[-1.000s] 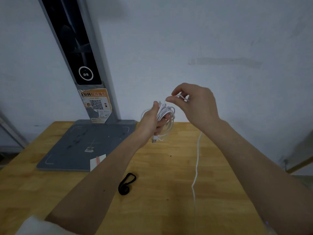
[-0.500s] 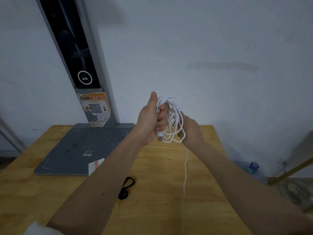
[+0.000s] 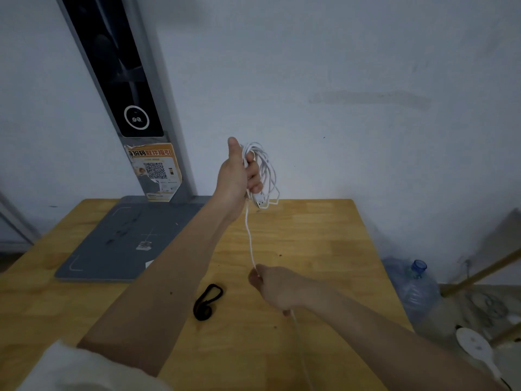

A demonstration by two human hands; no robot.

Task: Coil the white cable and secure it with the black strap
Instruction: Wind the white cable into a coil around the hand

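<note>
Currently: thin white plastic cable point(image 3: 260, 167), part-coiled, loops bunched in left hand point(image 3: 239, 176) raised above far table edge; USB plug end point(image 3: 260, 204) dangles under fist. Free run drops toward 6 o'clock to right hand point(image 3: 275, 286), then trails off near edge.

Change vs half a sec ago: right hand was up against coil, now low and well apart, tail drawn straight. Judged: fetching slack for another loop; coiling unfinished.

Pose: left fingers curled round bundle, thumb up. Right pinches cable at fingertips, rest of fist closed.

Small black looped fabric strap point(image 3: 208, 301) lies untouched on light wooden table point(image 3: 324, 249), at 9 o'clock of right hand.
</note>
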